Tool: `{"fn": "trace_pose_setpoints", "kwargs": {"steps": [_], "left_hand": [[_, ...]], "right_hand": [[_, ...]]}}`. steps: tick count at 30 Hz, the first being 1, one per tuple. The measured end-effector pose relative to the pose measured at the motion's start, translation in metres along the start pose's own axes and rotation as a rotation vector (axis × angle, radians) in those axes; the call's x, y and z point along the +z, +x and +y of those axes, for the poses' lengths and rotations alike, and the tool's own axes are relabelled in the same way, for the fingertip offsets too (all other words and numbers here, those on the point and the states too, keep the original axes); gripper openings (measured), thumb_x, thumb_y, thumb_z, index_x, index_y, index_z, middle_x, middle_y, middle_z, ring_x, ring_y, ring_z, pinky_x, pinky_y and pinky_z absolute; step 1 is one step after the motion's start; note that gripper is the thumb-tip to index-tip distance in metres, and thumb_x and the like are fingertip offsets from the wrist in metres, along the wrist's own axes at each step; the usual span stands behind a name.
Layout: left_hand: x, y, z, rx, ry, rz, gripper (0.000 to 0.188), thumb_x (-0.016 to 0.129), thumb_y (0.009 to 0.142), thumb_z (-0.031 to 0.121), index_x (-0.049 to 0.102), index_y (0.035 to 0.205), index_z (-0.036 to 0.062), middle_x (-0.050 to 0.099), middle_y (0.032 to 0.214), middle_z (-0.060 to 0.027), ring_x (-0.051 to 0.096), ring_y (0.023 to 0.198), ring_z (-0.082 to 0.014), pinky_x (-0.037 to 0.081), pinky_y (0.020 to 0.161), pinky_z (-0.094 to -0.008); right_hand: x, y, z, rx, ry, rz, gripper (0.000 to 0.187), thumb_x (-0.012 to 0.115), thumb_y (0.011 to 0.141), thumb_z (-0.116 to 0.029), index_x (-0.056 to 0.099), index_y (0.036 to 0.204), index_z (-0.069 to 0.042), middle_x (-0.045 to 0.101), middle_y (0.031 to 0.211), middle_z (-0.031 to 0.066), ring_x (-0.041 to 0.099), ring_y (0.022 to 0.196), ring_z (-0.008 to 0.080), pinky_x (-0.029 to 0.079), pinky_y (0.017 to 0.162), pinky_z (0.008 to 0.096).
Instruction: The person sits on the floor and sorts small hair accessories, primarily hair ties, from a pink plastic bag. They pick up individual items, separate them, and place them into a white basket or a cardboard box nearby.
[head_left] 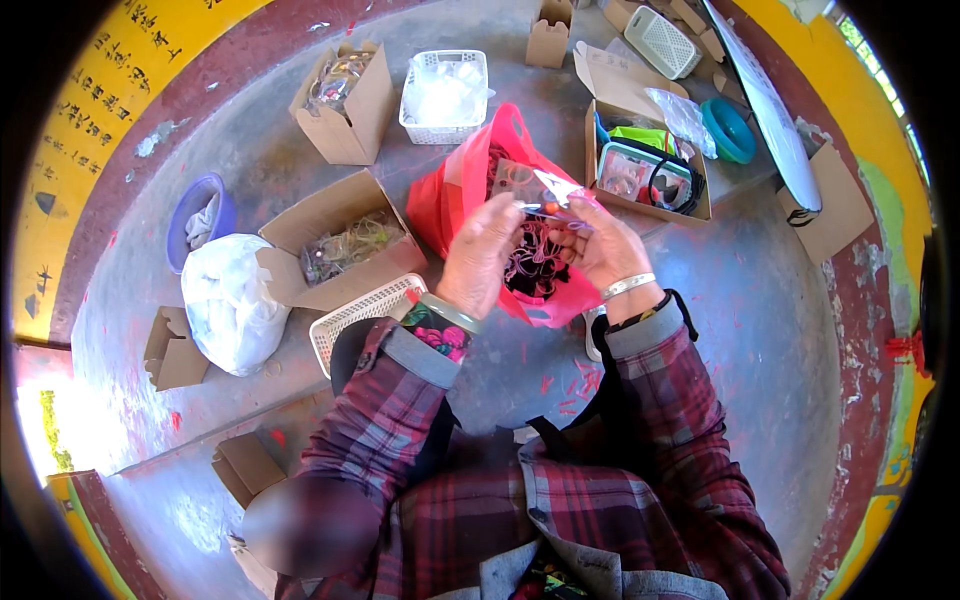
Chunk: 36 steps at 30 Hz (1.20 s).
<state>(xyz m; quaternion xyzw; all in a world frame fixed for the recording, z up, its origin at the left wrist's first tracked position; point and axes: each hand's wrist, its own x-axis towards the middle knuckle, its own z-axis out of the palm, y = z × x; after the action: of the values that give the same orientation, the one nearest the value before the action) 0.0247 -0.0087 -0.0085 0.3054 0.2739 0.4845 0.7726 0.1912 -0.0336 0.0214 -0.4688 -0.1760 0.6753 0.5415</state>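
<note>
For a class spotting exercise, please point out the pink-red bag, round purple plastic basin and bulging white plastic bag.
Pink-red bag [437, 203], head view: its left outer side.
Purple basin [177, 236], head view: its left wall.
White plastic bag [236, 308], head view: middle of its visible side.

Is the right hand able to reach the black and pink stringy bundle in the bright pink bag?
Probably yes: the right hand hangs over the open mouth of the bright pink bag, and the black and pink stringy bundle shows below. It may first need to release the clear plastic packet.

Black written characters [103, 92] on the yellow wall [72, 182], upper left.
</note>
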Motion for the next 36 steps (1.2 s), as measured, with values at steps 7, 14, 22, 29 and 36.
{"fn": "trace_pose_setpoints", "kwargs": {"steps": [7,14,22,29,36], "left_hand": [[0.008,0.002,0.002,0.093,-0.106,0.015,0.045,0.039,0.095,0.028,0.036,0.129,-0.001,0.05,0.123,-0.0143,0.046,0.116,-0.0236,0.037,0.098,-0.0346],[-0.017,0.01,0.029,-0.004,-0.389,0.052,0.032,0.04,0.094,0.021,0.044,0.117,-0.0006,0.053,0.113,-0.0188,0.052,0.108,-0.0303,0.043,0.094,-0.0442],[-0.007,0.007,0.036,-0.13,-0.415,0.149,0.046,0.051,0.088,0.042,0.051,0.1,-0.0024,0.057,0.093,-0.0154,0.058,0.09,-0.0285,0.047,0.088,-0.0444],[-0.007,0.004,0.032,-0.171,-0.384,0.089,0.064,0.039,0.087,0.058,0.052,0.103,-0.0024,0.056,0.096,-0.0135,0.056,0.092,-0.0257,0.047,0.087,-0.0421],[-0.01,0.006,0.027,-0.209,-0.324,0.077,0.07,0.032,0.087,0.063,0.057,0.099,-0.0017,0.061,0.091,-0.013,0.059,0.087,-0.0244,0.049,0.08,-0.0393]], "right_hand": [[0.024,-0.011,0.019,0.157,-0.054,-0.316,0.029,0.052,0.089,-0.027,0.06,0.105,-0.005,0.065,0.092,0.0053,0.061,0.077,0.0139,0.045,0.067,0.0251],[0.023,-0.022,-0.001,-0.82,-1.104,-0.144,0.024,0.063,0.079,-0.019,0.066,0.096,-0.002,0.057,0.112,0.0168,0.056,0.1,0.0284,0.041,0.087,0.0347],[0.03,-0.028,0.001,-1.207,-1.446,-0.239,0.028,0.072,0.068,-0.023,0.07,0.094,-0.014,0.036,0.136,0.0194,0.03,0.128,0.0405,0.03,0.1,0.0462],[0.037,-0.03,0.011,-1.158,-1.709,-0.233,0.049,0.073,0.064,-0.037,0.064,0.11,-0.023,0.029,0.141,0.0135,0.024,0.131,0.0364,0.033,0.096,0.0445],[0.044,-0.031,0.019,-1.157,-1.832,-0.17,0.063,0.071,0.062,-0.041,0.055,0.121,-0.029,0.023,0.144,0.0094,0.019,0.133,0.0354,0.03,0.098,0.0457]]}}
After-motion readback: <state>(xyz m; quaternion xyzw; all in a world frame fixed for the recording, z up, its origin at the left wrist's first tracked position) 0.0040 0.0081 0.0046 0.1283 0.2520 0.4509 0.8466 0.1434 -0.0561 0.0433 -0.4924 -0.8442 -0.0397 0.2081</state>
